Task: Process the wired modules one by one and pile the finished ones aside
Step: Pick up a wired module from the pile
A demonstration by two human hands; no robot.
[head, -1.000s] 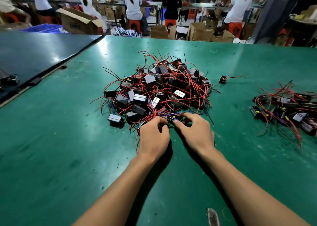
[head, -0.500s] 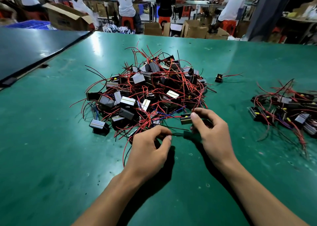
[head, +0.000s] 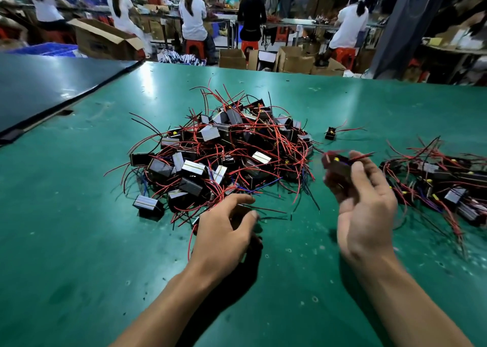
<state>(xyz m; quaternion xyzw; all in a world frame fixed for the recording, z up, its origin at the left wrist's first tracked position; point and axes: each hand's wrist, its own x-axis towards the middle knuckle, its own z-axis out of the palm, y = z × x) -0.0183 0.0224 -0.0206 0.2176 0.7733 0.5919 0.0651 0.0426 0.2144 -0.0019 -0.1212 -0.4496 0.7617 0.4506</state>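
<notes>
A big heap of black wired modules (head: 226,149) with red and black leads lies on the green table (head: 79,241) in front of me. My right hand (head: 366,215) is raised right of the heap, fingers and thumb curled round one blurred wired module (head: 336,166) whose red leads stick out. A smaller pile of modules (head: 442,180) lies just to the right of that hand. My left hand (head: 224,230) hovers at the heap's near edge, fingers loosely curled, with nothing visibly held.
A lone module (head: 330,133) sits between the two piles, further back. A dark table (head: 39,83) adjoins at the far left. Beyond the far edge stand cardboard boxes (head: 105,41), and seated workers at benches.
My right hand has lifted a module out of the heap's front and swung it right toward the smaller pile. My left hand has let go of the lead and stayed near the heap.
</notes>
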